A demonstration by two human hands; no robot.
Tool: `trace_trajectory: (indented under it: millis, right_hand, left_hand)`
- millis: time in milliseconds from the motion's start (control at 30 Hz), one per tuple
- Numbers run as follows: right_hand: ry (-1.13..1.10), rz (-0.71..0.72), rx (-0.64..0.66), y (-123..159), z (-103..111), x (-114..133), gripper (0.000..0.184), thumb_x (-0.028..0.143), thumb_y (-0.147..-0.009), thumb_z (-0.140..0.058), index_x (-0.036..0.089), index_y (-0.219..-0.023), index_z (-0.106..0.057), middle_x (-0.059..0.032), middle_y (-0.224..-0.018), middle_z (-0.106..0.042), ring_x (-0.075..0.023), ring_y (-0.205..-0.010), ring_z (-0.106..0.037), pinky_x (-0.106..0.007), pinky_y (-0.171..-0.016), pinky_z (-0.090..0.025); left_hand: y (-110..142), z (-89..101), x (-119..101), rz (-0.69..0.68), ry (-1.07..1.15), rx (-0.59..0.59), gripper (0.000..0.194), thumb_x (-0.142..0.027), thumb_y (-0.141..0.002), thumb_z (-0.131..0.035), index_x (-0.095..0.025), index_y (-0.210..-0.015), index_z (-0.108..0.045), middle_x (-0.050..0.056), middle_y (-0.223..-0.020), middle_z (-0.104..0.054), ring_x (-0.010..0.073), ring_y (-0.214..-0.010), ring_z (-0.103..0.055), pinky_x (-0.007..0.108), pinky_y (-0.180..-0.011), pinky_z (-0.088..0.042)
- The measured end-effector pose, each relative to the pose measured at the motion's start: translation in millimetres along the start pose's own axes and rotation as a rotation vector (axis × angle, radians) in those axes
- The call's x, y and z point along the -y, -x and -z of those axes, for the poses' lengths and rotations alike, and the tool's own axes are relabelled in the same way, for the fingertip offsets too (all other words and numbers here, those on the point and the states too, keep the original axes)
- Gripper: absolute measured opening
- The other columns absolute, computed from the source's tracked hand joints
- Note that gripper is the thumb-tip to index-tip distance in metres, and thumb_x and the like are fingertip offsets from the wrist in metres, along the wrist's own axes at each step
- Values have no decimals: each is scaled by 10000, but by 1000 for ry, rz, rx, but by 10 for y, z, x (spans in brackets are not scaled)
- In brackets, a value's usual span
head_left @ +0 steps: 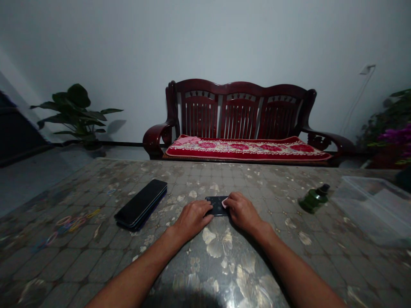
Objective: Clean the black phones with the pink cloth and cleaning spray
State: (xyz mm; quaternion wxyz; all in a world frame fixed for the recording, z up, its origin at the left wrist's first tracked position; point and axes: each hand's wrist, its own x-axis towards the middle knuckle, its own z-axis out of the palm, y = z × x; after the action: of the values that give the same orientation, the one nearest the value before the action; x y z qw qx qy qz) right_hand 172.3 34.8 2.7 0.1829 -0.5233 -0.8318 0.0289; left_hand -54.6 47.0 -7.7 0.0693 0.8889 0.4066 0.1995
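Note:
A dark, flat, phone-like slab [217, 206] lies crosswise on the patterned table in front of me, with small pale spots on its glossy face. My left hand [193, 215] grips its left end, fingers on top and thumb along the near edge. Over the right end, my right hand [241, 210] pinches a small whitish-pink piece of cloth or pad [225, 202] against the surface. The fingers hide most of that piece, so its exact kind is unclear.
To the left is a stack of dark phones [143, 204], with colourful elastic bands [70, 223] beyond it. A green spray bottle [314, 199] and a clear plastic box [369, 214] stand at right. Behind the table [205, 171] is a wooden bench [242, 111].

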Motion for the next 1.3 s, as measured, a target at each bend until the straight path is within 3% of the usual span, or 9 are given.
trace_trajectory:
  millis: [100,233,333,433,567,667,867,1167,1300]
  right_hand:
    - [-26,28,2,6,4,0,300,21,-866,-527,194,-967,-751,-72,-946,-649,-199,-946,-581,-265,-816,-430]
    - [45,-143,-23,0,64,-86,285,46,-901,-521,180,-984,-759,-97,-983,-657,-217,-957,-579,-281,-795,-430]
    - [69,-191,-24,-17,64,-101,280,46,-908,-527,173,-1002,-758,-103,-1001,-659,-223,-975,-579,-283,-801,-428]
    - [49,-117,-32,-33,9,-33,299,21,-892,-527,178,-1004,-754,-93,-987,-655,-217,-971,-576,-279,-822,-429]
    - [-9,40,-26,-41,-53,60,306,2,-863,-542,195,-977,-750,-71,-956,-653,-202,-944,-575,-276,-841,-430]
    - [-6,9,-25,-47,-33,21,305,1,-865,-541,191,-972,-754,-73,-959,-655,-201,-952,-579,-270,-828,-429]
    - [98,-195,-44,-91,34,-139,289,33,-904,-524,179,-971,-763,-100,-992,-661,-220,-971,-574,-284,-808,-425]
    - [-1,69,12,-110,-50,66,269,44,-899,-563,204,-1012,-748,-74,-992,-660,-199,-959,-571,-275,-834,-421]
    - [36,-61,5,-62,34,-36,286,28,-896,-543,191,-994,-756,-84,-985,-662,-203,-964,-576,-272,-819,-423]
  left_hand:
    - [-1,13,2,1,3,11,211,-185,-852,-724,-198,-1060,-759,80,-1125,-766,254,-1045,-723,375,-977,-561]
    - [-16,45,1,16,5,33,210,-195,-847,-736,-207,-1056,-756,74,-1124,-762,256,-1057,-712,372,-969,-548]
    - [-55,62,-13,27,8,33,210,-206,-843,-753,-203,-1052,-749,71,-1102,-759,255,-1051,-704,384,-973,-532]
    - [-113,48,-23,28,17,10,313,-230,-823,-785,-192,-1127,-722,84,-1147,-741,267,-1107,-674,414,-1021,-502]
    - [-180,-4,10,66,5,-2,582,-286,-759,-848,-172,-1292,-643,149,-1409,-611,341,-1375,-498,496,-1156,-389]
    - [-200,-37,59,87,13,50,696,-326,-773,-835,-183,-1397,-562,156,-1501,-531,350,-1457,-399,531,-1187,-344]
    - [-223,-17,101,79,45,140,611,-345,-818,-795,-197,-1371,-580,128,-1456,-577,311,-1368,-510,474,-1174,-363]
    - [-216,50,35,64,44,138,539,-349,-799,-797,-220,-1289,-614,76,-1202,-672,275,-1151,-609,401,-1049,-452]
    - [-177,79,-42,115,-31,131,532,-398,-797,-791,-217,-1270,-628,80,-1166,-674,291,-1132,-604,416,-1049,-433]
